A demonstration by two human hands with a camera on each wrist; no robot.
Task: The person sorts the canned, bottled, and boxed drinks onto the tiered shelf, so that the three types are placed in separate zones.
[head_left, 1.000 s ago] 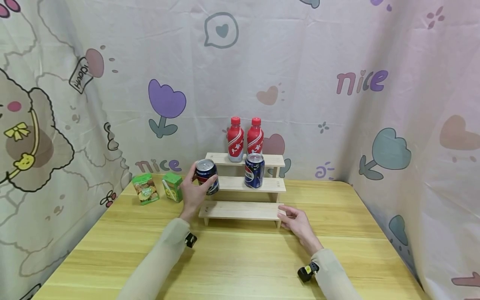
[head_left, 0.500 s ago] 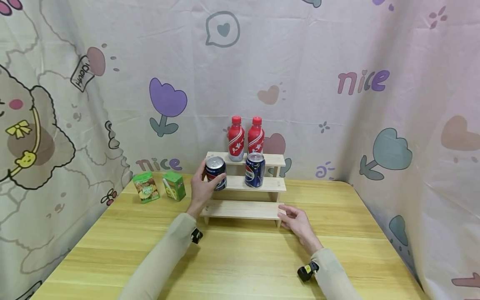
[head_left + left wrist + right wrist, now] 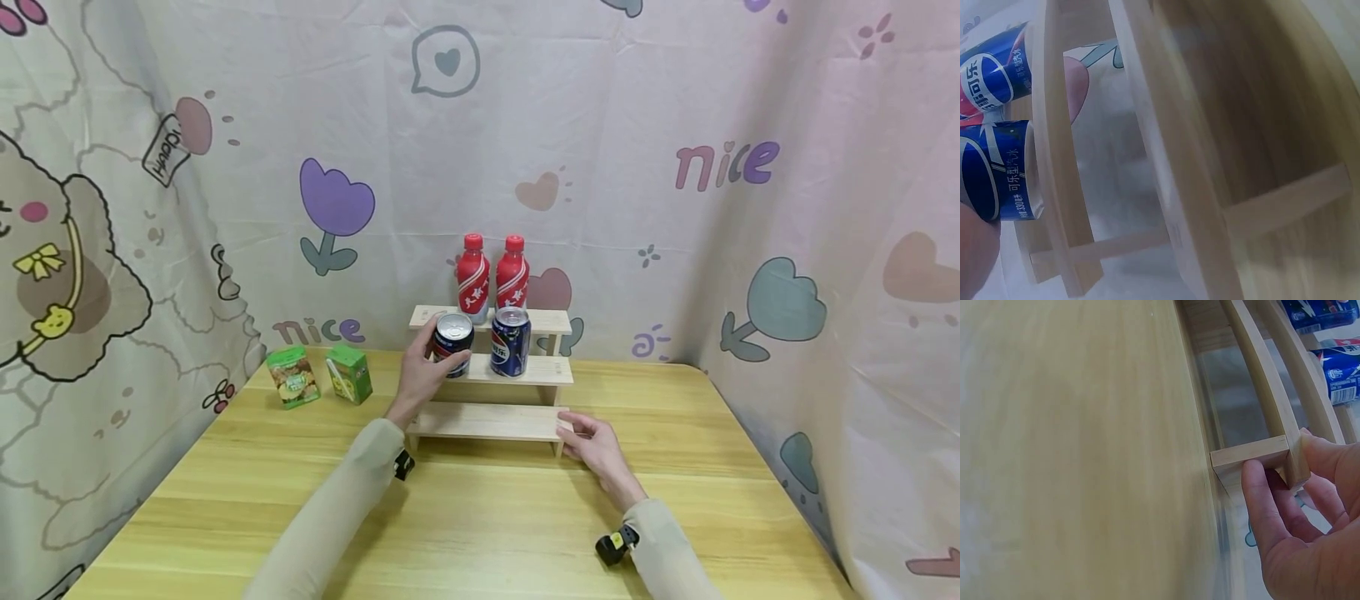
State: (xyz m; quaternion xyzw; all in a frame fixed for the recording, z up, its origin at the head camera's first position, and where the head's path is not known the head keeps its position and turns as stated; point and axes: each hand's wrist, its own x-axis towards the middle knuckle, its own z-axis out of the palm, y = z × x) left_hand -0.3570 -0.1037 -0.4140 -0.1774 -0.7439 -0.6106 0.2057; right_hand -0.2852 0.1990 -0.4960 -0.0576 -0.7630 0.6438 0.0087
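My left hand [image 3: 418, 382] holds a dark blue soda can [image 3: 454, 328] upright at the left part of the middle tier of a wooden three-tier display shelf [image 3: 487, 422]. The left wrist view shows this can [image 3: 1007, 172] with its base close to the tier's edge; whether it touches I cannot tell. To its right a second blue soda can [image 3: 511, 345] stands on the same tier. Two red bottles [image 3: 473, 279] are on the top tier, behind the cans. My right hand [image 3: 597, 452] grips the right end of the lowest tier, thumb above and fingers at the side support.
Left of the shelf, two small green drink cartons [image 3: 293, 379] stand on the wooden table [image 3: 480, 533]. A patterned cloth [image 3: 600, 108] hangs behind the table and along its sides.
My left hand has carried its can rightward, from beside the shelf's left end to the middle tier near the other can. The right hand keeps its grip on the shelf.
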